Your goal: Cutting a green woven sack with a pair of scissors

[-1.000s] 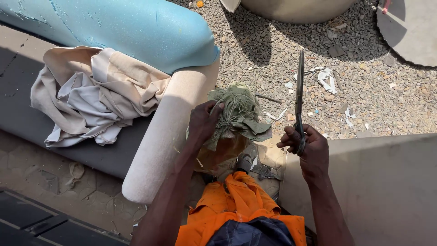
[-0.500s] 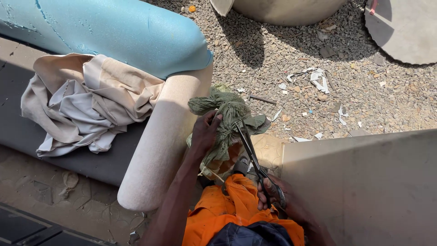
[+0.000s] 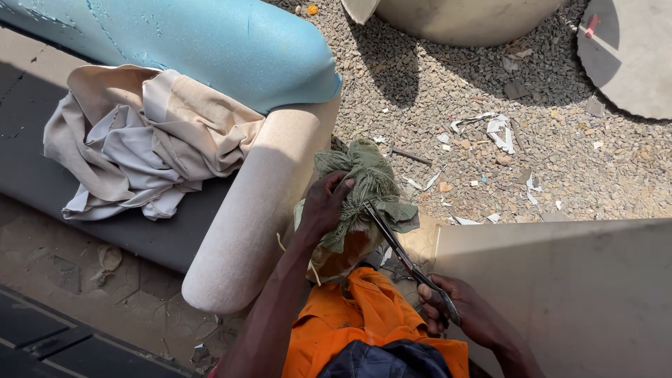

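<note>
My left hand (image 3: pixel 323 206) grips a knotted bundle of green cloth (image 3: pixel 364 175) held over my lap, beside a beige padded sofa arm (image 3: pixel 259 217). In my right hand (image 3: pixel 458 315) is a pair of dark scissors (image 3: pixel 402 253), their blades pointing up and left with the tips against the green cloth just right of my left fingers. Below the bundle, orange cloth (image 3: pixel 371 322) covers my lap.
A heap of beige and grey fabric (image 3: pixel 140 140) lies on the dark seat base (image 3: pixel 42 182). Blue foam (image 3: pixel 210 42) forms the sofa back. A pale flat board (image 3: pixel 560 294) lies at the right. Gravel with white scraps (image 3: pixel 500 133) spreads beyond, with round concrete shapes (image 3: pixel 630 56) further out.
My right hand has come down from holding the scissors upright at the right and brought their blades to the green cloth. The left hand keeps its grip on the bundle.
</note>
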